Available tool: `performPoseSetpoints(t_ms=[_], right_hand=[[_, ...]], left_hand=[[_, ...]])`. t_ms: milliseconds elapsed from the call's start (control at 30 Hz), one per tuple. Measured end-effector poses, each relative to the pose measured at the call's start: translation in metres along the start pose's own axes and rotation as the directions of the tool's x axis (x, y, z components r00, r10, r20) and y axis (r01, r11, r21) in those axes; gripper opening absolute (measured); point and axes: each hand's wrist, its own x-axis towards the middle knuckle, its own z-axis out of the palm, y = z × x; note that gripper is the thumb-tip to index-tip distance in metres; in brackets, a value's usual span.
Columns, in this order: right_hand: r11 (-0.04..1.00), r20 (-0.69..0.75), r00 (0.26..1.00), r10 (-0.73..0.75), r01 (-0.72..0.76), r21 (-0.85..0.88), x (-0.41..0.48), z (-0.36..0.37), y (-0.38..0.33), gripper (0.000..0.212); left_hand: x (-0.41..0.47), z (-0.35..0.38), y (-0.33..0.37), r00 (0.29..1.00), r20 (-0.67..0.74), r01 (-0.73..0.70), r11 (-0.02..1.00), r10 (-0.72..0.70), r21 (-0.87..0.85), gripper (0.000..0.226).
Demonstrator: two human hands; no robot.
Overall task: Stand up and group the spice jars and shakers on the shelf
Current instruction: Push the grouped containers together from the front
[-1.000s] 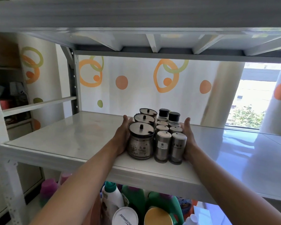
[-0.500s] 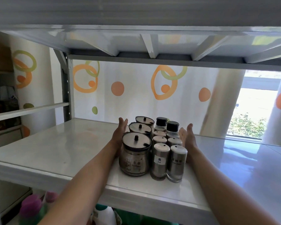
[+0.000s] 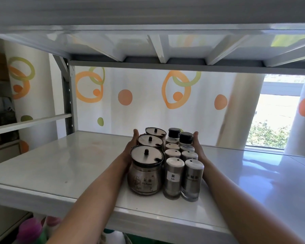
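1. Head view: spice jars (image 3: pixel 145 170) and shakers (image 3: pixel 182 171) stand upright, bunched at the shelf (image 3: pixel 60 166) front edge.
2. At nine o'clock my left hand (image 3: pixel 130 148), at three o'clock my right hand (image 3: pixel 197 147): fingers flat, together, pressing the cluster tight.

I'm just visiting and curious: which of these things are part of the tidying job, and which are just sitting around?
Part of the job:
- three lidded jars
- six steel shakers
- two black-capped bottles
- shelf
- left hand and right hand, flanking the group

Just lying about:
- bottles on the level below
- curtain behind
- window
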Motion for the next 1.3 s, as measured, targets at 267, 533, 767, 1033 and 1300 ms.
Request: performPoseSetpoints(t_ms=[267,533,767,1033,1300], right_hand=[[0.998,0.029,0.999,0.046,-0.047,0.043,0.001,0.002,0.003,0.084],[0.973,-0.074,0.986,-0.148,0.132,-0.187,-0.007,0.001,0.009,0.081],[0.949,-0.440,0.876,-0.198,0.057,-0.311,-0.016,0.007,-0.004,0.070],[0.978,-0.446,0.879,-0.170,0.093,-0.189,-0.045,0.030,0.002,0.068],[0.929,-0.379,0.895,-0.235,0.092,-0.358,-0.088,0.034,0.001,0.076]], left_hand=[[0.002,-0.002,-0.003,0.997,-0.062,-0.035,0.998,0.038,0.054,0.059],[-0.003,-0.003,0.000,0.997,-0.041,-0.058,0.990,0.063,0.127,0.058],[-0.012,-0.005,0.002,0.996,0.029,-0.080,0.990,0.084,-0.117,0.071],[-0.049,0.008,0.003,0.997,-0.021,-0.081,0.991,0.079,-0.105,0.068],[-0.085,0.002,0.017,0.985,-0.142,-0.116,0.987,0.100,-0.109,0.068]])
